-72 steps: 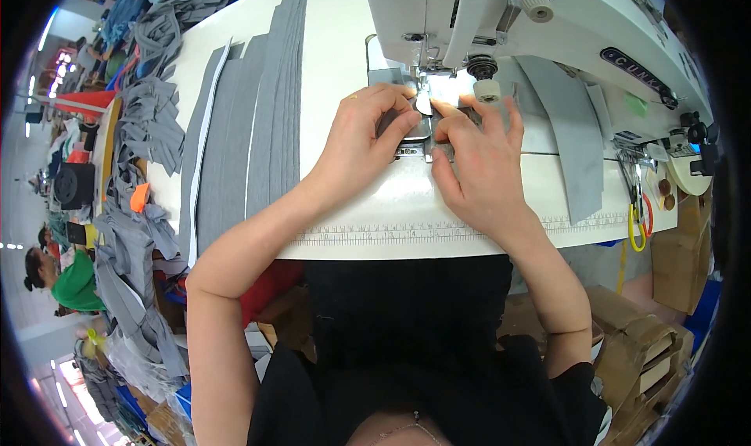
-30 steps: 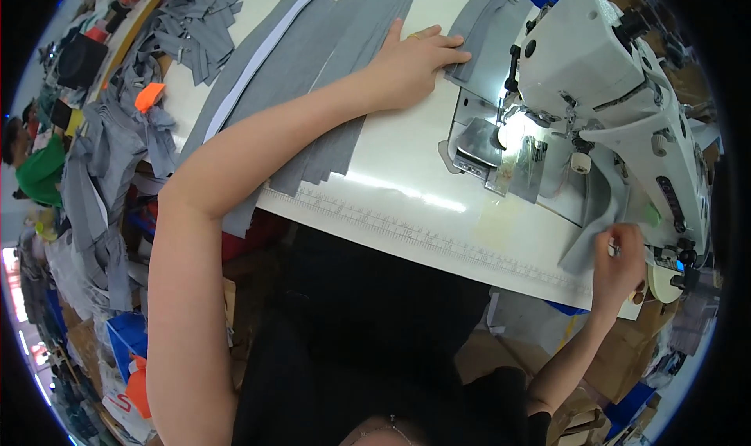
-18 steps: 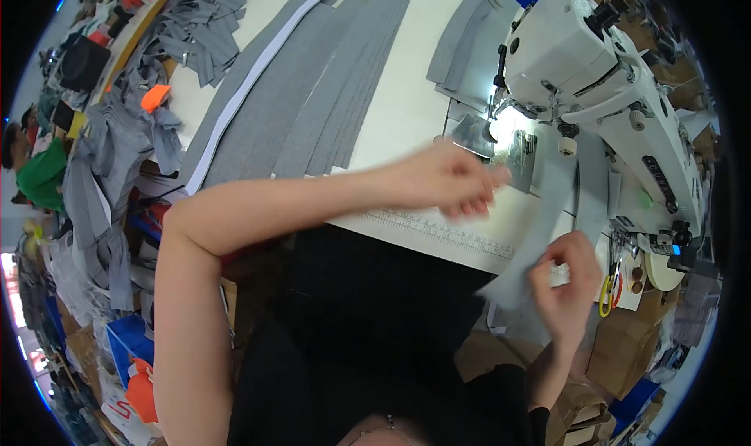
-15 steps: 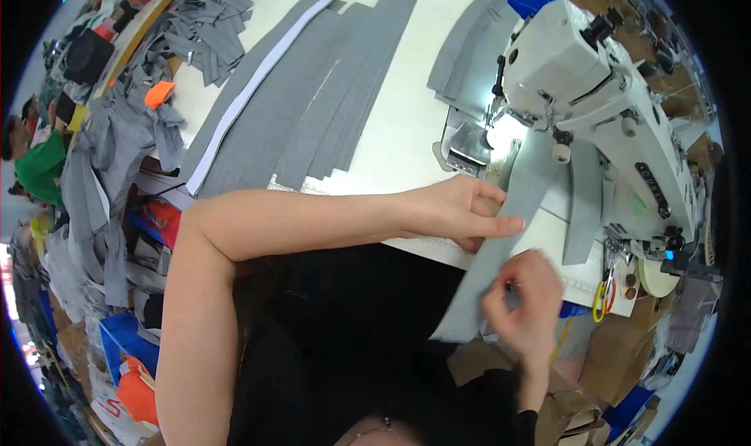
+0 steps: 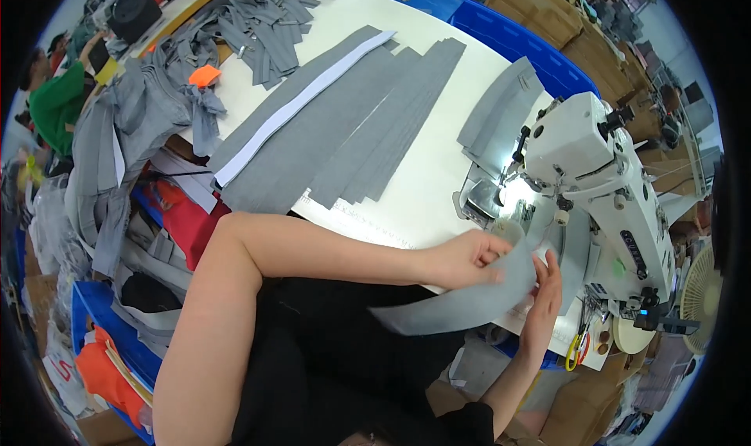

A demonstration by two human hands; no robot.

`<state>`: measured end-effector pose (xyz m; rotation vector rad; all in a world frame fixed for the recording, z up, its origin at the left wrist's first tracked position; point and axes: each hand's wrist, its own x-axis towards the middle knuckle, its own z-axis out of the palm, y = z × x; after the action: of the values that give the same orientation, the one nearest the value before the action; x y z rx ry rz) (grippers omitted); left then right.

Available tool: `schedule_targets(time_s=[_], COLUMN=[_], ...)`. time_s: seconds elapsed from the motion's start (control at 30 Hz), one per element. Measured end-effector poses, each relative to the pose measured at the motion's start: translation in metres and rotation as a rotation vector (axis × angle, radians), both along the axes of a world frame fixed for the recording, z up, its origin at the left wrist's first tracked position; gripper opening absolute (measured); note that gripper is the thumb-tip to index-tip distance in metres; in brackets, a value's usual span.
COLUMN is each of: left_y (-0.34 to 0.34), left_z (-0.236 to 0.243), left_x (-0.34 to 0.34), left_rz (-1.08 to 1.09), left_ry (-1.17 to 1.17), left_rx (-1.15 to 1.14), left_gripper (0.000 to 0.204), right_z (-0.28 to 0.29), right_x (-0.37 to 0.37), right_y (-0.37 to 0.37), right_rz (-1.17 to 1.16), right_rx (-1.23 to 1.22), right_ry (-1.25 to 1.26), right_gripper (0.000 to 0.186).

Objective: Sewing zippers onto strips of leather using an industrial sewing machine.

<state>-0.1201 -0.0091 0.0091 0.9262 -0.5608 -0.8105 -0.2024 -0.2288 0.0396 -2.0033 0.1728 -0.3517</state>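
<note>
A long grey fabric strip (image 5: 461,307) curves in front of a white sewing machine (image 5: 575,145), its loose end reaching left over my lap. My left hand (image 5: 468,260) pinches the strip's left edge between thumb and curled fingers. On the strip's other edge is my right hand (image 5: 546,293), its fingers bent around the fabric and partly hidden behind it. Beyond both hands, the lit needle area shows more grey fabric under the machine head, partly covered by the machine.
Overlapping grey fabric pieces (image 5: 336,125) lie across the white table (image 5: 426,152), a pale strip on top. More grey panels (image 5: 501,117) rest behind the machine. Yellow-handled scissors (image 5: 577,350) lie at the right edge. A blue bin (image 5: 524,43) borders the far side.
The strip has swung from hanging steeply toward me to curving left across my lap. My right hand has moved up to the strip's right edge, near my left hand. The view has shifted.
</note>
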Motion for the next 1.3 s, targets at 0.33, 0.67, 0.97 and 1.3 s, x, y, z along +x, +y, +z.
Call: schedule_targets(time_s=[0.33,0.67,0.97,1.3], left_y=[0.01,0.061,0.268,0.356], left_z=[0.0,0.023,0.005,-0.019], left_x=[-0.009,0.035,0.178,0.202], left_rz=[0.094,0.607,1.35,1.494], left_ry=[-0.266,-0.667,-0.759,-0.591], left_rx=[-0.054,0.426,1.236,1.641], left_gripper=[0.061,0.021,0.03,0.038], right_z=[0.008,-0.026,-0.02,-0.023], right_x=[0.039,0.05,0.05,0.049], right_y=[0.01,0.02,0.028,0.027], right_rz=[0.252,-0.008,0.022,0.014], right_rx=[0.42,0.182,0.148,0.159], right_ry=[0.252,0.028,-0.023,-0.023], right_gripper=[0.065,0.027,0.019,0.019])
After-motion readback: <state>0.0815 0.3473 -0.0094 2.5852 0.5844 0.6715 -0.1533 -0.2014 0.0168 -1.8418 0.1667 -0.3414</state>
